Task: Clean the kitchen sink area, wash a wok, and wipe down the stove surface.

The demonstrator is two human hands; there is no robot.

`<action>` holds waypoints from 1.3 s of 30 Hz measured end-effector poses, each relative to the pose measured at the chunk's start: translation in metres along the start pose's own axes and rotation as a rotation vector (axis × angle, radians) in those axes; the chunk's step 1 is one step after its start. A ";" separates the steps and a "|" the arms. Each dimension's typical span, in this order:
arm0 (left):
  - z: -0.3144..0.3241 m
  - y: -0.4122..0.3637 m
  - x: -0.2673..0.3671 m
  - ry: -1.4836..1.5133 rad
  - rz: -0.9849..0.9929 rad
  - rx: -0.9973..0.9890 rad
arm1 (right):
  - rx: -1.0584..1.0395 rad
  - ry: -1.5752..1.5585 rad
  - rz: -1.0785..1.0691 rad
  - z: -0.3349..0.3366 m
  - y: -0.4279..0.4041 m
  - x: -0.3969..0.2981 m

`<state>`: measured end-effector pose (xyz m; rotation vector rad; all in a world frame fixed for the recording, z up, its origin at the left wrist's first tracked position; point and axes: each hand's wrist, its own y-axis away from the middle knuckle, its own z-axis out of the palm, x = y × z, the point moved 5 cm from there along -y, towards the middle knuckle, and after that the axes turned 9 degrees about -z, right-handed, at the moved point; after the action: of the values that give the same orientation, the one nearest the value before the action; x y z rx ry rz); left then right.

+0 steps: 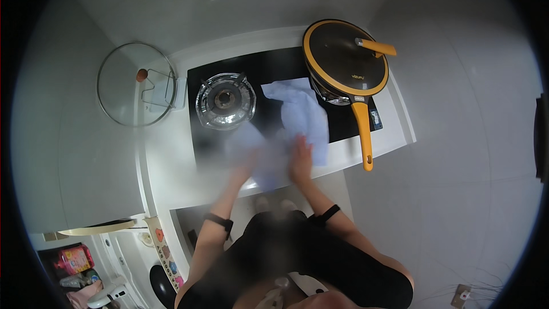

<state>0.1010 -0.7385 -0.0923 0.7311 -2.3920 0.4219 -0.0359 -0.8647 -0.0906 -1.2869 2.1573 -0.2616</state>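
Observation:
A light blue cloth (302, 113) lies crumpled over the middle and front edge of a black glass gas hob (274, 66). My right hand (301, 159) rests against the cloth near the counter's front edge, fingers stretched forward. My left hand (245, 169) is at another blue stretch of fabric nearer the left burner (225, 99). A blurry patch over the picture's middle hides the left fingers and where the fabric runs between my hands. Whether it is one cloth or two, and whether either hand grips it, I cannot tell.
A lidded frying pan (330, 60) covers the right burner, its yellow handle (364, 141) jutting past the counter's front edge. On the left, a glass lid (124, 90) leans on a wire stand (161, 88). A sink area with a black pan (165, 285) and bottles (75, 259) is lower left.

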 end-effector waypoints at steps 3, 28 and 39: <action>-0.005 -0.005 0.001 -0.009 -0.014 0.053 | -0.167 0.106 0.101 0.054 0.016 -0.010; 0.123 -0.019 0.181 -0.043 0.373 0.055 | 0.040 0.185 0.061 -0.034 -0.009 0.198; 0.216 -0.106 0.255 -0.203 0.065 -0.009 | -0.074 0.124 0.226 -0.144 -0.144 0.380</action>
<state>-0.1043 -1.0221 -0.0871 0.7239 -2.6122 0.3790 -0.1467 -1.2803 -0.0615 -1.0786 2.4148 -0.1739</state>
